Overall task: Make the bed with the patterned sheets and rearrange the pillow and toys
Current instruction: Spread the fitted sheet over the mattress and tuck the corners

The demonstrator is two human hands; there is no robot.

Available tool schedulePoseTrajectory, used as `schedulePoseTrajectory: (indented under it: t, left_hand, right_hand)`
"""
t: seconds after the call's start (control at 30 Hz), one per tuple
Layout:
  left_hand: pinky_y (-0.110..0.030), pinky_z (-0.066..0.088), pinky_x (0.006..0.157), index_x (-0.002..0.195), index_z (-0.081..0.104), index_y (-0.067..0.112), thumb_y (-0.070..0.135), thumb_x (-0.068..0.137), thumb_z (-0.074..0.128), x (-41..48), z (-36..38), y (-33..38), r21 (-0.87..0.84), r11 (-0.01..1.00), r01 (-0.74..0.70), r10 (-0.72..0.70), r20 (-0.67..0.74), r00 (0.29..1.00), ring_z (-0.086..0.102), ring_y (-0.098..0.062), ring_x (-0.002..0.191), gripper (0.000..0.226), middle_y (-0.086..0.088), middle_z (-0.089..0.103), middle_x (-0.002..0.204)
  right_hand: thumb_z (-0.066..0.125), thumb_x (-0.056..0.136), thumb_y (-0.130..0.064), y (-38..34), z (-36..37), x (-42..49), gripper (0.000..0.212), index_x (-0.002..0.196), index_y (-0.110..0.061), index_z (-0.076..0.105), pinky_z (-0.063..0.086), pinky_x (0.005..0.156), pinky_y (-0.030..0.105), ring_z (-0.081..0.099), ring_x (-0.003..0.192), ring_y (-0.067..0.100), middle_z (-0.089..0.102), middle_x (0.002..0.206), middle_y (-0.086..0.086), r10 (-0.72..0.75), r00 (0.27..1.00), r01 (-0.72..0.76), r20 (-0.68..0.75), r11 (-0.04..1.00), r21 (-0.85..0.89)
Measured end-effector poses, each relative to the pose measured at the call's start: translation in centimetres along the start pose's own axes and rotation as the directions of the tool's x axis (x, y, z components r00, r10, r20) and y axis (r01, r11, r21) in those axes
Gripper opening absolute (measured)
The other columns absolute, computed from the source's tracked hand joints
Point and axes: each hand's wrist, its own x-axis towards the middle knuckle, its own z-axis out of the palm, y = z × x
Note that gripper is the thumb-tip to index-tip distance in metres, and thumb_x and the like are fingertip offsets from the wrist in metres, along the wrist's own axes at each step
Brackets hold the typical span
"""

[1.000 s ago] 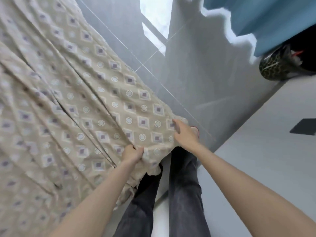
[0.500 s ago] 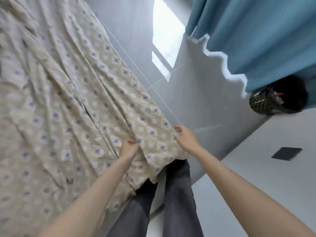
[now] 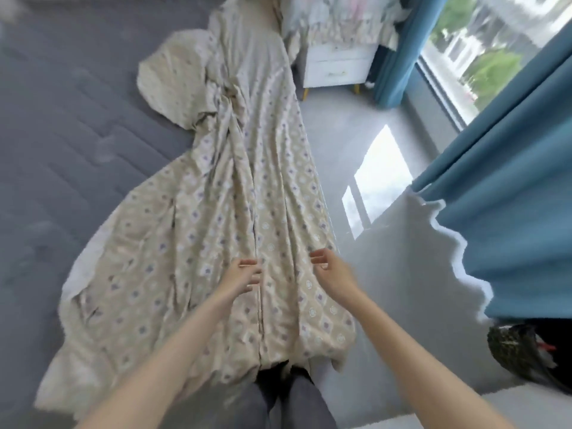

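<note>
A beige patterned sheet (image 3: 235,218) lies in a long bunched strip along the right side of the bare grey mattress (image 3: 62,144), its near end hanging over the edge by my legs. My left hand (image 3: 244,275) hovers just above a central fold, fingers apart and curled, holding nothing. My right hand (image 3: 331,274) is at the sheet's right edge, fingers loosely curled and apart, also empty. A heap of pale floral bedding (image 3: 337,17) sits on top of the nightstand at the far end.
A white nightstand (image 3: 339,65) stands beyond the bed's far right. Blue curtains (image 3: 501,187) hang along the window on the right. A dark patterned bag (image 3: 520,351) sits on the floor at the lower right. Grey floor (image 3: 356,144) runs between bed and window.
Both hands have let go of the sheet's end, which now lies draped on the mattress. The view has swung up from the floor to the whole bed.
</note>
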Motion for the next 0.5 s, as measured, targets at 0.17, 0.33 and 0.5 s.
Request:
schedulePoseTrajectory:
  t: [0.17, 0.33, 0.5]
  left_hand:
    - [-0.024, 0.045, 0.061, 0.112, 0.052, 0.008, 0.012, 0.095, 0.052, -3.3, -5.7, -1.8, -0.170, 0.985, 0.012, -0.046, -0.194, 0.980, 0.058, -0.015, 0.071, 0.018, -0.006, 0.062, 0.093]
    - [-0.021, 0.044, 0.053, 0.109, 0.052, 0.010, 0.011, 0.094, 0.051, -6.4, -11.1, -4.7, -0.307, 0.951, 0.023, -0.127, -0.325, 0.937, 0.055, -0.014, 0.065, 0.014, -0.005, 0.060, 0.088]
    - [-0.025, 0.045, 0.057, 0.094, 0.052, 0.015, 0.015, 0.093, 0.054, -8.6, -17.1, -8.2, -0.419, 0.908, 0.029, -0.216, -0.406, 0.888, 0.057, -0.014, 0.068, 0.002, -0.004, 0.060, 0.094]
  right_hand:
    - [0.042, 0.095, -0.016, -4.6, 2.9, -0.7, 0.034, 0.125, -0.025, 0.055, 0.045, 0.066, 0.017, 0.058, 0.089, 0.003, 0.056, 0.116, -0.011, -0.115, 0.964, 0.153, 0.241, 0.977, -0.147]
    - [0.040, 0.096, -0.017, -8.9, 6.9, -1.7, 0.035, 0.129, -0.023, 0.053, 0.047, 0.067, 0.020, 0.057, 0.083, 0.007, 0.056, 0.127, -0.008, -0.192, 0.888, 0.327, 0.419, 0.903, -0.280]
    - [0.040, 0.096, -0.019, -12.2, 11.3, -2.2, 0.034, 0.126, -0.024, 0.055, 0.047, 0.066, 0.016, 0.062, 0.084, 0.009, 0.058, 0.127, -0.007, -0.215, 0.813, 0.452, 0.541, 0.820, -0.352]
